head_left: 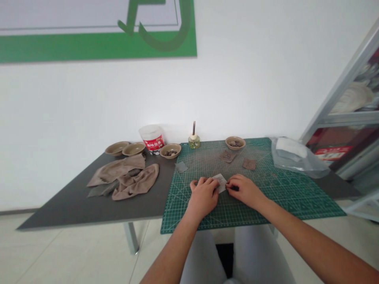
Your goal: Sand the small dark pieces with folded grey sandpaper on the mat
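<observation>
My left hand (203, 194) rests on the green cutting mat (296, 193) with its fingers curled over the left part of a small pale fabric piece (221, 181). Just to the right of that piece, my right hand (244, 190) has its fingers pinched around a small dark tool whose shape I cannot make out. Two brown fabric squares (227, 156) (249, 163) lie farther back on the mat, and a grey square (181, 167) lies at its left edge.
Crumpled tan cloths (127, 175) lie on the grey table (74, 205) at the left. Along the back stand two shallow bowls (126, 148), a white tub with a red label (152, 139), a bowl of small pieces (170, 150), a little bottle (194, 140) and another bowl (235, 142). A clear plastic bag (296, 156) and a metal shelf (349, 118) are at the right.
</observation>
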A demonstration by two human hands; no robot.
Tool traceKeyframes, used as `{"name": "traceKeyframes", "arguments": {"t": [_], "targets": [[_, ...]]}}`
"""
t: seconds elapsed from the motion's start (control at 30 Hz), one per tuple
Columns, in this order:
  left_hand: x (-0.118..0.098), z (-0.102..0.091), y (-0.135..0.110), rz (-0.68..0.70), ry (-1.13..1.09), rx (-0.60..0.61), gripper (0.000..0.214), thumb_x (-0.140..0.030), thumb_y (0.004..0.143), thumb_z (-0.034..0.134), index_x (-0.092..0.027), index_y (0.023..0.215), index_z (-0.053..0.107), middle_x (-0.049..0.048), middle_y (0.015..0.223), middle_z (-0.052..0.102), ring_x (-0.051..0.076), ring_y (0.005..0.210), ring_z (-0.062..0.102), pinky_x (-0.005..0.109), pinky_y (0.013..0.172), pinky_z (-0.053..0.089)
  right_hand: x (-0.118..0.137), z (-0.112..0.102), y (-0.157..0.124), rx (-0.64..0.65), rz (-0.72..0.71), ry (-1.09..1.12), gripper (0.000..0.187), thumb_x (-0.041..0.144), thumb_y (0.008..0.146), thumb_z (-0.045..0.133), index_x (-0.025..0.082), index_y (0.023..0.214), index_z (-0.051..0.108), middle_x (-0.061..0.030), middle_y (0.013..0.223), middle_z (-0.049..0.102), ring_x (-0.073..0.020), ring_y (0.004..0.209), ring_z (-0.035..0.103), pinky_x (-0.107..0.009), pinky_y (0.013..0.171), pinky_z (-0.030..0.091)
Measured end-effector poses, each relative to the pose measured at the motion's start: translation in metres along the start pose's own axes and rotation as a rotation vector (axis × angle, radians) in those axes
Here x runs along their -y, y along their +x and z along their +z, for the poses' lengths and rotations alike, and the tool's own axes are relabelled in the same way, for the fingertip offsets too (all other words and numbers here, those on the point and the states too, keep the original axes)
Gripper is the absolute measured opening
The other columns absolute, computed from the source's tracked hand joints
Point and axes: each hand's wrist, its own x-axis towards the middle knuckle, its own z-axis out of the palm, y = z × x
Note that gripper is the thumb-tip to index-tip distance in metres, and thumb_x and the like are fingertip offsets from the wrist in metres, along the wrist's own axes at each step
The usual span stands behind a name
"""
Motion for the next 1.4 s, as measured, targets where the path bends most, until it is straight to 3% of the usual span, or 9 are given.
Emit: {"name": "traceKeyframes", "arguments": {"t": [0.23, 0.43, 0.6, 0.77, 0.9, 1.0, 1.1, 1.27, 1.4], "targets": [[-0.001, -0.001, -0.001, -0.006, 0.007, 0.003, 0.019, -0.026, 0.091, 0.044, -0.029, 0.100, 0.060, 0.0031, 0.108, 0.062, 0.026, 0.109, 0.045, 0.051, 0.096, 0.027, 0.001, 0.001, 0.004, 0.028, -0.060, -0.014, 0.005, 0.018, 0.082, 0.062, 0.021, 0.080, 0.065, -0.0036, 0.090, 0.065, -0.0185, 0.091, 0.056, -0.032, 0.083, 0.045], [-0.001, -0.004, -0.001, -0.013, -0.011, -0.018, 0.022, -0.025, 0.090, 0.046, -0.030, 0.108, 0.059, 0.0030, 0.112, 0.062, 0.025, 0.110, 0.045, 0.049, 0.097, 0.026, 0.000, 0.002, 0.009, -0.060, 0.024, -0.001, 0.007, 0.022, 0.085, 0.060, 0.021, 0.086, 0.068, -0.0051, 0.091, 0.066, -0.0204, 0.095, 0.058, -0.035, 0.086, 0.045], [0.002, -0.010, -0.003, 0.037, -0.116, -0.067, 0.039, -0.026, 0.085, 0.056, -0.034, 0.123, 0.051, 0.0014, 0.118, 0.060, 0.023, 0.113, 0.045, 0.043, 0.096, 0.029, 0.014, 0.008, 0.011, -0.108, 0.161, 0.358, 0.019, 0.029, 0.083, 0.064, 0.022, 0.100, 0.062, -0.0038, 0.091, 0.069, -0.0180, 0.084, 0.064, -0.032, 0.078, 0.049], [0.005, -0.013, -0.006, 0.040, -0.194, -0.063, 0.019, -0.024, 0.087, 0.055, -0.028, 0.104, 0.062, 0.0008, 0.100, 0.065, 0.020, 0.103, 0.051, 0.039, 0.093, 0.032, 0.017, 0.014, 0.012, -0.069, 0.178, 0.753, 0.030, 0.033, 0.083, 0.064, 0.021, 0.108, 0.052, -0.0053, 0.099, 0.069, -0.0175, 0.088, 0.066, -0.031, 0.077, 0.051], [0.014, -0.016, -0.002, -0.001, -0.270, -0.118, 0.013, -0.028, 0.088, 0.053, -0.024, 0.096, 0.064, 0.0019, 0.098, 0.067, 0.020, 0.100, 0.056, 0.037, 0.091, 0.037, 0.012, 0.011, 0.014, -0.150, 0.211, 0.503, 0.030, 0.039, 0.084, 0.062, 0.021, 0.107, 0.054, -0.0067, 0.099, 0.067, -0.0199, 0.092, 0.063, -0.034, 0.082, 0.048], [0.027, -0.018, 0.006, -0.034, -0.379, -0.175, 0.017, -0.030, 0.088, 0.053, -0.023, 0.099, 0.064, 0.0026, 0.100, 0.067, 0.019, 0.098, 0.059, 0.034, 0.089, 0.042, 0.011, 0.012, 0.016, -0.201, 0.244, 0.128, 0.046, 0.044, 0.074, 0.071, 0.018, 0.110, 0.057, -0.0106, 0.103, 0.064, -0.0264, 0.101, 0.057, -0.041, 0.090, 0.042], [0.039, -0.020, 0.016, -0.106, -0.462, -0.180, 0.022, -0.033, 0.087, 0.053, -0.022, 0.102, 0.065, 0.0016, 0.092, 0.068, 0.018, 0.088, 0.062, 0.031, 0.081, 0.046, 0.012, 0.017, 0.021, -0.162, 0.280, -0.050, 0.062, 0.046, 0.067, 0.076, 0.015, 0.116, 0.056, -0.0142, 0.109, 0.059, -0.0310, 0.108, 0.052, -0.043, 0.093, 0.039], [0.046, -0.021, 0.030, -0.105, -0.527, -0.186, 0.025, -0.033, 0.084, 0.057, -0.021, 0.104, 0.065, 0.0013, 0.087, 0.067, 0.017, 0.082, 0.062, 0.029, 0.076, 0.046, 0.012, 0.021, 0.034, -0.073, 0.379, 0.009, 0.067, 0.037, 0.059, 0.081, 0.014, 0.117, 0.055, -0.0145, 0.111, 0.059, -0.0296, 0.107, 0.053, -0.038, 0.090, 0.039], [0.047, -0.020, 0.038, -0.093, -0.535, -0.191, 0.023, -0.034, 0.083, 0.058, -0.021, 0.101, 0.064, 0.0006, 0.083, 0.065, 0.016, 0.078, 0.061, 0.028, 0.075, 0.046, 0.006, 0.016, 0.041, -0.028, 0.439, 0.185, 0.068, 0.025, 0.055, 0.082, 0.015, 0.116, 0.054, -0.0093, 0.099, 0.063, -0.0238, 0.092, 0.059, -0.030, 0.077, 0.042]]}}
